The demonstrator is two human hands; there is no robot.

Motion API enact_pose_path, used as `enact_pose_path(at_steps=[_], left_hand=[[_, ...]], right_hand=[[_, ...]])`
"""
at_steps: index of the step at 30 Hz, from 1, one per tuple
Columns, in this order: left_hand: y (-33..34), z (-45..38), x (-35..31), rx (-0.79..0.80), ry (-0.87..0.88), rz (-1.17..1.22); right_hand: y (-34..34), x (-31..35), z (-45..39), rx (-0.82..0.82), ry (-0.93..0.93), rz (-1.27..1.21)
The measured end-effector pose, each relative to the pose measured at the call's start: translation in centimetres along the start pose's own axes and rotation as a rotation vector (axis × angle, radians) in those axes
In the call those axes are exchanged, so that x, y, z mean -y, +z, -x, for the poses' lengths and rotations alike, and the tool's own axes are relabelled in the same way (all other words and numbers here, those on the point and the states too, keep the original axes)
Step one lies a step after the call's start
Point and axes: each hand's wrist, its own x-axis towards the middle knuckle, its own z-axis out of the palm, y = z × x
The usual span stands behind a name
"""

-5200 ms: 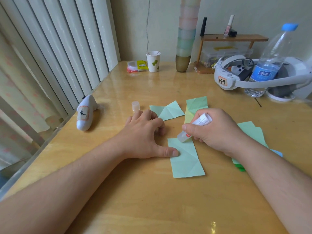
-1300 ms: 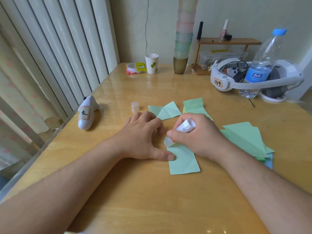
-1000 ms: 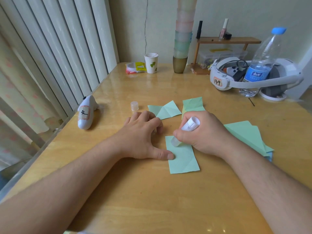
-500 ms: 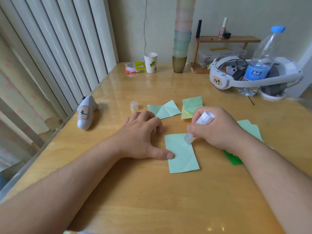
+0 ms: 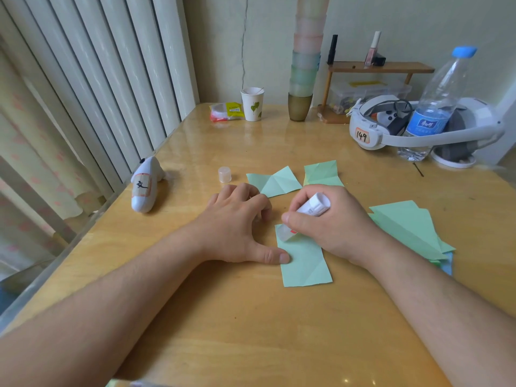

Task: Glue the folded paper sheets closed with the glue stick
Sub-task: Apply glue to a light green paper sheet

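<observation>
gluing folded green sheet [image 5: 305, 261], surface centre. right hand [image 5: 335, 222] clamped on glue stick [image 5: 307, 215], tip at sheet's 11 o'clock corner. left hand [image 5: 237, 227] spread, thumb pinning 9 o'clock edge. best: light, even strokes outward.

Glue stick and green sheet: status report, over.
Right hand gripping glue stick, tip on far end of green folded sheet. Left hand flat on table, thumb pinning sheet's left edge. Cap off, clear of work.
</observation>
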Motion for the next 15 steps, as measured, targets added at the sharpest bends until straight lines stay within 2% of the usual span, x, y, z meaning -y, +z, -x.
enact_pose_path(at_steps=[15], left_hand=[[0.06, 0.01, 0.05, -0.002, -0.001, -0.002]], right_hand=[[-0.70, 0.00, -0.05, 0.028, 0.053, 0.148]])
